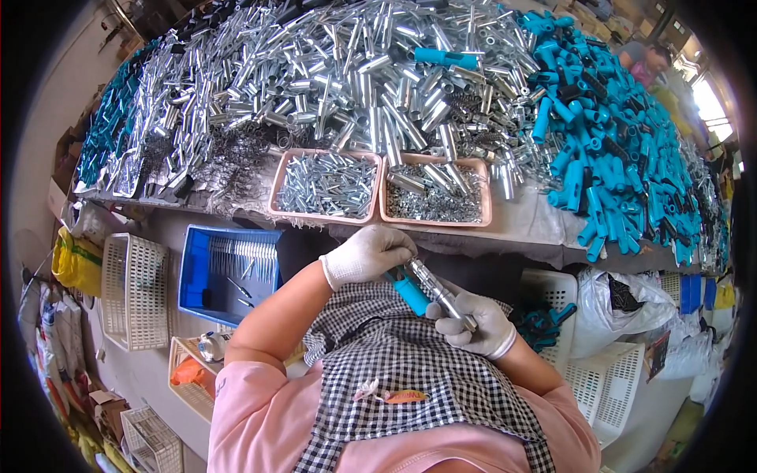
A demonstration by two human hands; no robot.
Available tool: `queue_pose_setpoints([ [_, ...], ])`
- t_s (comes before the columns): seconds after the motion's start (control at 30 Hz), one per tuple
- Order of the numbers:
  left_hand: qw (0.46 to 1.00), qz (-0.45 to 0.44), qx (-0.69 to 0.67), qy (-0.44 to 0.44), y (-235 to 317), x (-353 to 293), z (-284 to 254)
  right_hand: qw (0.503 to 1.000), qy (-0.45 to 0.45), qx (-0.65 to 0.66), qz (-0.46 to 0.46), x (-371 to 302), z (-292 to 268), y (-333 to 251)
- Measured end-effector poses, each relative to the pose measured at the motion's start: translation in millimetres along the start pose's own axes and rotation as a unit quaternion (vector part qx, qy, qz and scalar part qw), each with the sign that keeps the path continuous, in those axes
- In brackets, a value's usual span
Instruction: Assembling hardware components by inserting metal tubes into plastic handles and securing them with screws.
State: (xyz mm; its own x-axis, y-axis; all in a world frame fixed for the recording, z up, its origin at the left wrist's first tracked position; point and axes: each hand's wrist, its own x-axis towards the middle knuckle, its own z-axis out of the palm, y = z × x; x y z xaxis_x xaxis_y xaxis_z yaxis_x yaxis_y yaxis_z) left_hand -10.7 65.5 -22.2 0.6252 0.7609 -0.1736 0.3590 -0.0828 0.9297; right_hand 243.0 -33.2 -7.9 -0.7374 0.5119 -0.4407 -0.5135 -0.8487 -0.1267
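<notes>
Both my hands wear white knit gloves. My left hand [367, 255] is closed, its fingertips at the upper end of a silvery metal tube assembly [434, 284]. The tube slants down to the right over my lap, where my right hand [479, 325] wraps its lower end. Just below the tube is a teal plastic handle [412, 296]; whether my left hand grips it too or it rests on the apron, I cannot tell. Past my hands, a pink tray [276, 206] holds small metal pins, and a second pink tray [487, 219] holds tiny metal parts and several tubes.
A table heaped with metal tubes [315, 87] and teal handles [623, 165] spans the far side. At left stand a blue crate [189, 268] with rod-like pieces and a white basket [134, 292]. White baskets [607, 386] and a plastic sack [623, 315] are at right.
</notes>
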Motion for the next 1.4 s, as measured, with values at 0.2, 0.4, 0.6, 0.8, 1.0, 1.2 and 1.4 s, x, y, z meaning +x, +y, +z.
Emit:
queue_pose_setpoints([
  [0.2,0.998,0.060,-0.006,0.013,-6.5,-1.8,3.2,0.998,-0.063,0.007,0.019,0.2,-4.2,-2.3],
  [0.4,0.999,-0.051,-0.005,-0.017,10.6,-3.5,-8.3,0.999,-0.046,-0.004,0.026,3.8,0.4,-6.7],
  [0.6,1.000,0.012,0.016,0.002,22.4,-1.1,-14.2,0.998,-0.061,0.024,0.019,3.1,-1.0,-9.4],
  [0.8,0.992,0.069,0.102,0.005,18.0,-7.5,-8.5,0.999,-0.030,-0.037,-0.003,2.2,-5.0,-0.9],
  [1.0,0.988,0.089,0.128,0.021,23.2,-7.7,-9.3,0.997,-0.061,-0.046,-0.006,2.3,-1.3,-5.6],
  [1.2,0.986,0.109,0.123,0.027,28.0,-6.4,-10.0,0.997,-0.065,-0.032,-0.002,4.6,-1.0,-8.0],
  [1.4,0.986,0.096,0.129,0.035,26.0,-9.5,-3.6,0.998,-0.037,-0.049,0.003,1.7,6.5,-5.0],
])
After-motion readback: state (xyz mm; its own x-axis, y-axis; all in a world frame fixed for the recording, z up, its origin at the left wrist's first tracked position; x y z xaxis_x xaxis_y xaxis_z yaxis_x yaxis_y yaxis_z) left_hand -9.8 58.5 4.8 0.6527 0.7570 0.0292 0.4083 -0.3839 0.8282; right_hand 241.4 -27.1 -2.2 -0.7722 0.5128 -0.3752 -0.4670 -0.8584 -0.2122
